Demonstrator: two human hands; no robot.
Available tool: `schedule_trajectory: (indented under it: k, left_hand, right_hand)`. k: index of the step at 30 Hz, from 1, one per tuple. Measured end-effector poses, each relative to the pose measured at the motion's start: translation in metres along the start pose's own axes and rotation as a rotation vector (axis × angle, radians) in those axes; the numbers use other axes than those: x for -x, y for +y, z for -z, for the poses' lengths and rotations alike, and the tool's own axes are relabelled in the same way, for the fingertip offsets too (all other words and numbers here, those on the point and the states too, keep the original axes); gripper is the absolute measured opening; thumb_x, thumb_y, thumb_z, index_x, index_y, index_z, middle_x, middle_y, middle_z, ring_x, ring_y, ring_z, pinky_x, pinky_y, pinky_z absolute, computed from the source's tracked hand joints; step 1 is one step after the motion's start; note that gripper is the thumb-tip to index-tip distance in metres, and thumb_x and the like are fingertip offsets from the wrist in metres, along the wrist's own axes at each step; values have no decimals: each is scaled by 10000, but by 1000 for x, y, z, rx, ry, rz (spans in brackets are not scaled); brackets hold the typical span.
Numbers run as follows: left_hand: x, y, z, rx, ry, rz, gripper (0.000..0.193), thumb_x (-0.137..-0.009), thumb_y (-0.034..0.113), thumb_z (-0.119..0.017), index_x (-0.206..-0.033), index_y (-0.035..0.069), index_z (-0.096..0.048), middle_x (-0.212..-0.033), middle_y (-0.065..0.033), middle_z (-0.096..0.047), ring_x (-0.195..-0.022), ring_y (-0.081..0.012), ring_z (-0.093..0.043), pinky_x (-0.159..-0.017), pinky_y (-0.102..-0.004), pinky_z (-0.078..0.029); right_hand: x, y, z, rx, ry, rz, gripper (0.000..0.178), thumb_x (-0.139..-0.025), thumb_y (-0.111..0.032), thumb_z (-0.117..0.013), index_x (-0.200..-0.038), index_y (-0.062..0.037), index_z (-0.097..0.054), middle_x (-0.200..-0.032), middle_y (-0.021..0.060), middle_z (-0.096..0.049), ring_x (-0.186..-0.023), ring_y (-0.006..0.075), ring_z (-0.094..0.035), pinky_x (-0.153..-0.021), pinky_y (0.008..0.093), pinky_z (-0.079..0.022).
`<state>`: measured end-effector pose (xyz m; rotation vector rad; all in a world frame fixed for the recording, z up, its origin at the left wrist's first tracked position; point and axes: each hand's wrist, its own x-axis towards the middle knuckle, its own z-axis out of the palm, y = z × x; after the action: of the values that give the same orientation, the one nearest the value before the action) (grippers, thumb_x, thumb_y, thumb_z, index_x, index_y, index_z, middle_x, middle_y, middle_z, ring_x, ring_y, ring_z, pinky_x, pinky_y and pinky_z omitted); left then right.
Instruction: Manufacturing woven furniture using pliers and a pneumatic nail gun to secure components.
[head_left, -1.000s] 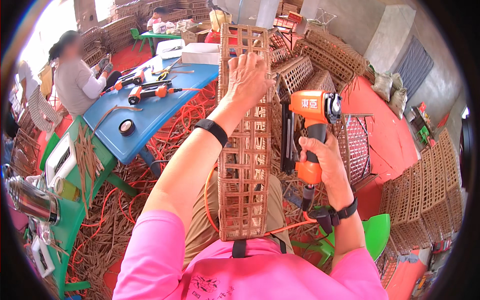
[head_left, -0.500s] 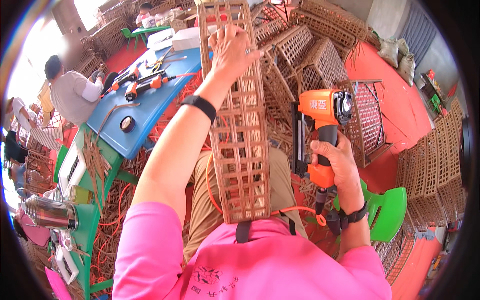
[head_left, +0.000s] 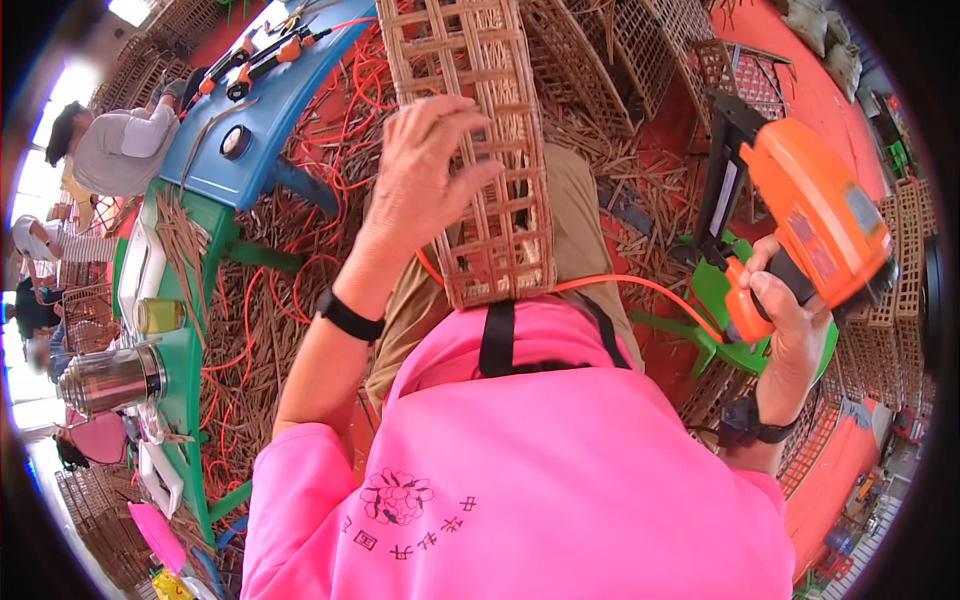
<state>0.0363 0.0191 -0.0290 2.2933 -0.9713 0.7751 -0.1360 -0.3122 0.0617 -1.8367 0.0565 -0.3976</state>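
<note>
A long, narrow woven lattice box point(head_left: 490, 215) of brown strips leans lengthwise against my lap, its near end at my waist. Over its left side lies my left hand point(head_left: 425, 170), fingers loosely bent and thumb apart; whether it presses on the strips I cannot tell. My right hand point(head_left: 790, 310) is wrapped round the grip of an orange and black air nail gun point(head_left: 815, 210), held up to the right, away from the box. An orange air hose point(head_left: 650, 285) runs from the gun across my lap and behind the box.
At left stand a blue table point(head_left: 215, 170) with more orange-and-black tools, and a green table point(head_left: 185, 400) bearing a steel flask point(head_left: 110, 380) and loose strips. A person in grey point(head_left: 115, 150) sits beyond. Strips and hoses litter the floor. A green chair point(head_left: 715, 300) and lattice frames stand at right.
My left hand has come back along the box toward me. The nail gun has swung right and turned in my right hand. My view has tilted further down toward my body.
</note>
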Motion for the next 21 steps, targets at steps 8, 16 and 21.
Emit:
schedule_trajectory:
  k: [8,16,21]
  left_hand:
    - [7,20,-25,-37,-92,-105,453,-743,248,-806,-1149,105,-666,-1305,-79,-540,-1275,-286,-486,-1119,-487,-308]
    - [-9,8,-31,-91,-103,-263,265,-723,187,-784,-959,85,-719,-1202,-45,-645,-1277,-236,-530,-1102,-486,-354]
    - [-8,4,-34,-72,-88,-278,191,-735,178,-779,-885,70,-731,-1143,-23,-659,-1270,-220,-531,-1116,-488,-350]
  right_hand:
    - [22,34,-37,-222,-66,-341,134,-802,-68,-766,-895,-30,-678,-750,23,-668,-622,90,-620,-614,237,-493]
    - [19,63,-73,-384,-249,-428,160,-808,-68,-778,-925,-37,-674,-758,8,-663,-611,77,-617,-577,242,-496]
    - [16,66,-81,-341,-289,-420,183,-801,-58,-778,-947,-41,-670,-756,-8,-660,-607,73,-609,-576,239,-489]
